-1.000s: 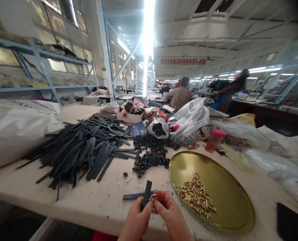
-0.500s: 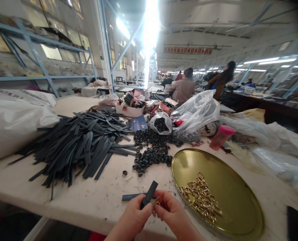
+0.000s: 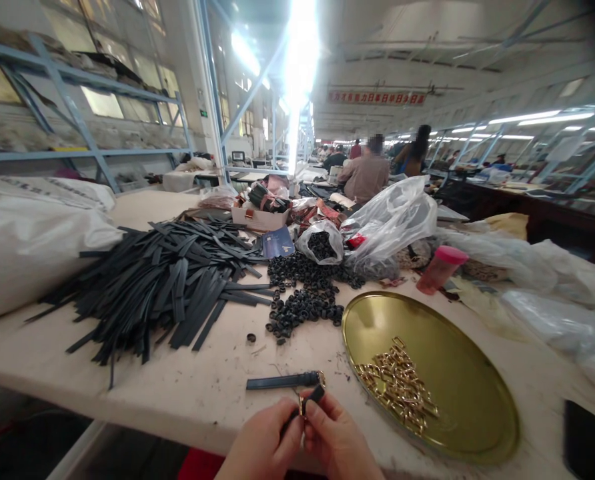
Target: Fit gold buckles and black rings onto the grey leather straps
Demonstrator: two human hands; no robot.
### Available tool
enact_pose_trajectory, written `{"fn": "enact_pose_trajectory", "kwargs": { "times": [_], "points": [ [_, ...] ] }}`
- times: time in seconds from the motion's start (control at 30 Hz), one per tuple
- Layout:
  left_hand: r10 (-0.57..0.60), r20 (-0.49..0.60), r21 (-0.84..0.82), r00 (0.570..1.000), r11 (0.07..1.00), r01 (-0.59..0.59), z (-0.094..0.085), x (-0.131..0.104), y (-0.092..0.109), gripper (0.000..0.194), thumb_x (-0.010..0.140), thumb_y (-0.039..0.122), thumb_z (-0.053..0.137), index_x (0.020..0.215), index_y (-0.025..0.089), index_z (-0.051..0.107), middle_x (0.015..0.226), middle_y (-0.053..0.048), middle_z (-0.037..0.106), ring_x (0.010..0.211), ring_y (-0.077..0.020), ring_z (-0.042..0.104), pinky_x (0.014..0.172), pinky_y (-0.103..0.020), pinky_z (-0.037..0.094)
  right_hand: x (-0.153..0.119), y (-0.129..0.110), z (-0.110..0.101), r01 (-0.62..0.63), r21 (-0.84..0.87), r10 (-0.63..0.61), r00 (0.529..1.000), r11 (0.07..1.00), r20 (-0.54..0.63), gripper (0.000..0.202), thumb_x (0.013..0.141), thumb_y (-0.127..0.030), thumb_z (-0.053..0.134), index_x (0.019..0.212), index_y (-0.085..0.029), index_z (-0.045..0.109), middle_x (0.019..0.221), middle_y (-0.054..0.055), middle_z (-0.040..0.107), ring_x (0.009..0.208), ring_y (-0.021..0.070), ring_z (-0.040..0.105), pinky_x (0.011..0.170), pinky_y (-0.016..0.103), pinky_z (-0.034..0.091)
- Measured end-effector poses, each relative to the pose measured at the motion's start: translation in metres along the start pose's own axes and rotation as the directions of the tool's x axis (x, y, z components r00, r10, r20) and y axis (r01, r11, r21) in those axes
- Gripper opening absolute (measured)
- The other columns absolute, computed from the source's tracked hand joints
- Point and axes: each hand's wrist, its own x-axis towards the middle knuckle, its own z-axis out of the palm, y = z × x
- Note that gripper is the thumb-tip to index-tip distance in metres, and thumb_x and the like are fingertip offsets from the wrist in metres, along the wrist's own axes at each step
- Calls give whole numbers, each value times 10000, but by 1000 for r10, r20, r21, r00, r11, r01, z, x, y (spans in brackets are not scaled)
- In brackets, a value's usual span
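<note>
From the head view, I have both hands low at the near edge, fingertips meeting. The left hand (image 3: 265, 437)'s grip is closed on a dark strap (image 3: 314, 395); the right hand (image 3: 341, 437)'s grip pinches its end, a gold buckle (image 3: 301, 405) between them. Just beyond, a buckled strap (image 3: 280, 382) lies on the pale surface (image 3: 177, 377), loose straps (image 3: 162, 287) left, black loops (image 3: 305, 310) farther, gold tray (image 3: 462, 380) right. People sit and stand far off, beneath a red-lettered banner (image 3: 376, 98) partly reading "日事日".
</note>
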Motion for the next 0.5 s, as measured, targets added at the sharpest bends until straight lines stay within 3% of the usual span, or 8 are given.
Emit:
{"fn": "enact_pose_trajectory", "kwargs": {
  "times": [0.1,0.17,0.27,0.4,0.5],
  "points": [
    [-59,-4,-222,998,973,57,10,-5,-2,153,787,306,442,750,169,502,622,22,534,586,-107,473,552,-194,357,-10,6,-2,239,-250,-249,968,938,-11,346,550,-418,758,713,-140,633,516,-42,558,429,63,445,413,178,363],
    [-122,15,-343,992,932,120,17,-9,-6,222,794,384,419,722,177,461,481,72,422,443,-73,373,447,-177,288,-19,6,-1,305,-327,-315,949,894,25,326,609,-446,711,670,-139,621,507,-41,529,459,74,438,442,190,364],
    [-171,105,-451,980,870,200,22,-13,-9,330,758,521,416,721,193,421,396,111,355,315,-43,228,338,-176,155,-28,1,3,266,-292,-256,964,919,74,331,640,-463,681,642,-146,586,518,-38,511,475,79,435,466,199,367],
    [-196,107,-512,975,829,223,24,-16,-7,380,686,576,459,694,202,390,456,78,480,258,-18,232,289,-178,105,-32,1,7,156,-168,-141,985,973,95,345,627,-475,681,692,-166,540,579,-36,515,473,84,438,465,218,380],
    [-211,66,-518,975,828,215,28,-16,-9,383,676,576,455,676,198,394,513,57,518,264,-15,249,293,-181,118,-36,5,6,261,-338,-245,965,904,91,334,691,-504,602,688,-178,529,572,-28,500,487,110,447,479,247,386]
  ]
}}
